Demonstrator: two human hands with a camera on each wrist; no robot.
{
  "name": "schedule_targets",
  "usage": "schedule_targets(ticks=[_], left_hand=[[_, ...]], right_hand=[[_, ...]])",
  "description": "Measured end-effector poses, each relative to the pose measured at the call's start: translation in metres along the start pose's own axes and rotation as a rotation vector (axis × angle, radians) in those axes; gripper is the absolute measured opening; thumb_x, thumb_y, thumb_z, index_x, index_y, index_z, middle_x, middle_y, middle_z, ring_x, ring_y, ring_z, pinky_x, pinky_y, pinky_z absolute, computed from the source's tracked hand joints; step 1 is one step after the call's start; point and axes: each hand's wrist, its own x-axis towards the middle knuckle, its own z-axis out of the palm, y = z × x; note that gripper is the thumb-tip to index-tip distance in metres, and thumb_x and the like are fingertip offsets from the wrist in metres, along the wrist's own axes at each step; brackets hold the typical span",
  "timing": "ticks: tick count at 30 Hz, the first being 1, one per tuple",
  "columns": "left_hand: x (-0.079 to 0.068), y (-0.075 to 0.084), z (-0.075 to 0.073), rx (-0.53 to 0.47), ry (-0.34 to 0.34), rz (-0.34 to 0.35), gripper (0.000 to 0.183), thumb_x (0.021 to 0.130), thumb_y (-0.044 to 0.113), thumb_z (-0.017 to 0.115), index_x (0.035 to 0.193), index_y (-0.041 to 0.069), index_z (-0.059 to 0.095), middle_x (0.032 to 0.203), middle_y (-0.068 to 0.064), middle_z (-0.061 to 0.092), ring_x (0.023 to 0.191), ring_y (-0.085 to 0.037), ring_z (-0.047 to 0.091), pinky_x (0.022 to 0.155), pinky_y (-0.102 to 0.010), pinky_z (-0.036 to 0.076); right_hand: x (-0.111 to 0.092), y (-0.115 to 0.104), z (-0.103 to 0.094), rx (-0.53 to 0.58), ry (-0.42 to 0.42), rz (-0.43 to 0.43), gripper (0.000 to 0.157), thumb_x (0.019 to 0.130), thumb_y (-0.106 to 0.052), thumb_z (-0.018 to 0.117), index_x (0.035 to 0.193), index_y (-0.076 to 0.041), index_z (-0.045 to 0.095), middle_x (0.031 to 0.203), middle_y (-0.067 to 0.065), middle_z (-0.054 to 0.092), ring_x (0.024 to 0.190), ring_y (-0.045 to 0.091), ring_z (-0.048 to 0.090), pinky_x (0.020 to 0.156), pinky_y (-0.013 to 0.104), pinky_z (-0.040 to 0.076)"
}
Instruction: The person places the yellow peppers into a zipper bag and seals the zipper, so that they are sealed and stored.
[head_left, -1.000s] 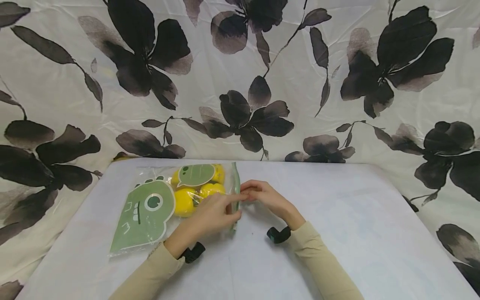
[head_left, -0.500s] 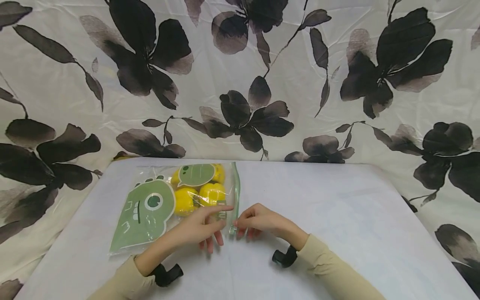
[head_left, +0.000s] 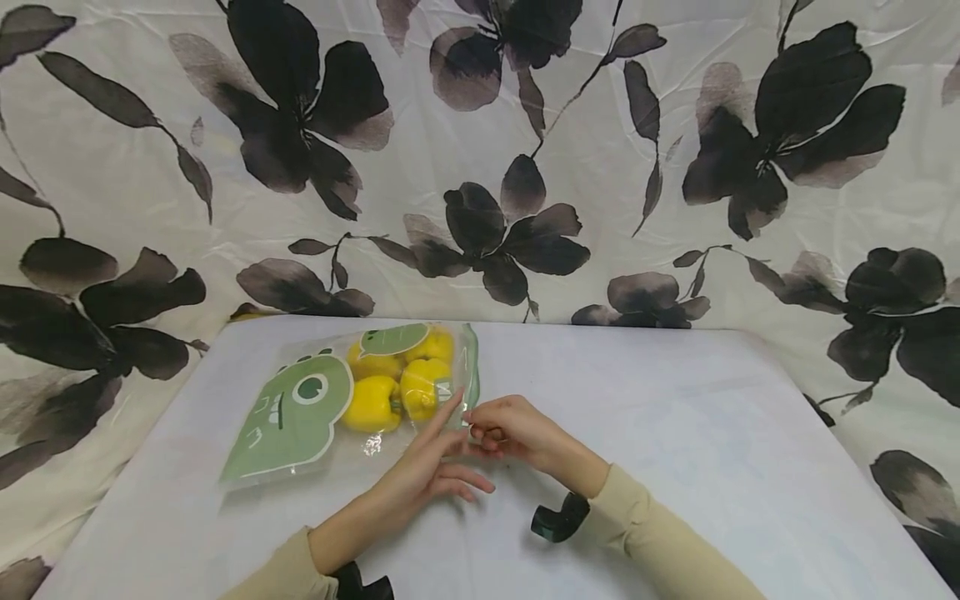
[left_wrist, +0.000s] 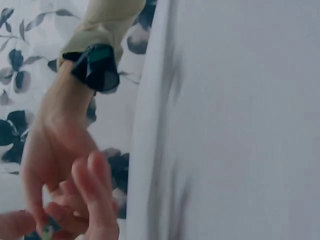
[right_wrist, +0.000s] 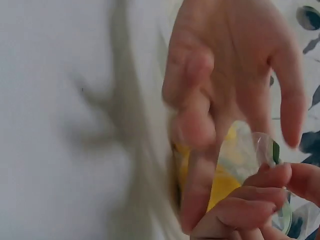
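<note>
A clear zip bag (head_left: 288, 425) with a green cartoon print lies on the table, its green zip edge (head_left: 471, 358) facing right. Several yellow bell peppers (head_left: 373, 404) are inside. My right hand (head_left: 525, 433) pinches the near end of the zip edge, raised off the table; the right wrist view has thumb and finger closed on the clear plastic corner (right_wrist: 262, 150). Fingers spread, my left hand (head_left: 416, 475) is beside it, its extended finger over the bag's near right corner. Whether it touches the plastic, I cannot tell. The left wrist view is blurred.
A white cloth covers the table (head_left: 675, 433). Behind it hangs a pale curtain (head_left: 585, 125) with dark flowers. Black bands with camera mounts (head_left: 561, 518) sit at both wrists, below beige sleeves (head_left: 660, 533).
My right hand slid from midway along the zip edge to its near end, then lifted that corner. The left hand drew back, then came in beside it with fingers spread.
</note>
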Motion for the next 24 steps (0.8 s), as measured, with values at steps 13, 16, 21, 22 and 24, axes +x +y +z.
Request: schedule_targets(ticks=[13,16,21,22,24], left_hand=[[0.009,-0.021,0.012,-0.038,0.425,0.275,0.037,0.094,0.007,0.065,0.131,0.000,0.063,0.106,-0.016,0.071,0.069,-0.019,0.070,0.060,-0.026,0.054],[0.009,-0.023,0.011,-0.001,0.459,0.290,0.031,0.091,0.002,0.068,0.122,-0.004,0.067,0.089,-0.021,0.073,0.065,-0.019,0.070,0.061,-0.027,0.056],[0.008,-0.024,0.010,0.043,0.476,0.286,0.028,0.090,0.000,0.068,0.117,-0.005,0.069,0.080,-0.025,0.071,0.061,-0.020,0.070,0.062,-0.030,0.057],[0.008,-0.024,0.011,0.046,0.474,0.288,0.029,0.089,-0.001,0.067,0.118,-0.005,0.069,0.080,-0.025,0.071,0.061,-0.020,0.070,0.062,-0.030,0.057],[0.008,-0.024,0.011,0.042,0.467,0.293,0.031,0.089,-0.004,0.066,0.119,-0.004,0.068,0.079,-0.025,0.071,0.060,-0.020,0.070,0.061,-0.030,0.057]], right_hand=[[-0.011,0.002,0.003,-0.188,0.078,-0.033,0.022,0.087,-0.015,0.064,0.068,-0.005,0.060,0.052,-0.003,0.044,0.041,0.008,0.032,0.043,0.024,0.023],[-0.013,0.005,0.005,-0.212,0.073,-0.026,0.025,0.088,-0.012,0.063,0.065,-0.004,0.058,0.051,-0.003,0.043,0.041,0.008,0.033,0.043,0.024,0.023],[-0.014,0.010,0.005,-0.271,0.073,-0.052,0.030,0.091,-0.011,0.060,0.061,-0.007,0.053,0.051,-0.002,0.043,0.041,0.008,0.035,0.042,0.024,0.026],[-0.014,0.010,0.004,-0.276,0.070,-0.054,0.031,0.091,-0.011,0.060,0.061,-0.007,0.053,0.052,-0.002,0.043,0.042,0.009,0.035,0.042,0.024,0.026],[-0.014,0.010,0.003,-0.289,0.071,-0.061,0.033,0.093,-0.012,0.059,0.062,-0.007,0.052,0.052,-0.001,0.043,0.042,0.009,0.036,0.042,0.024,0.027]])
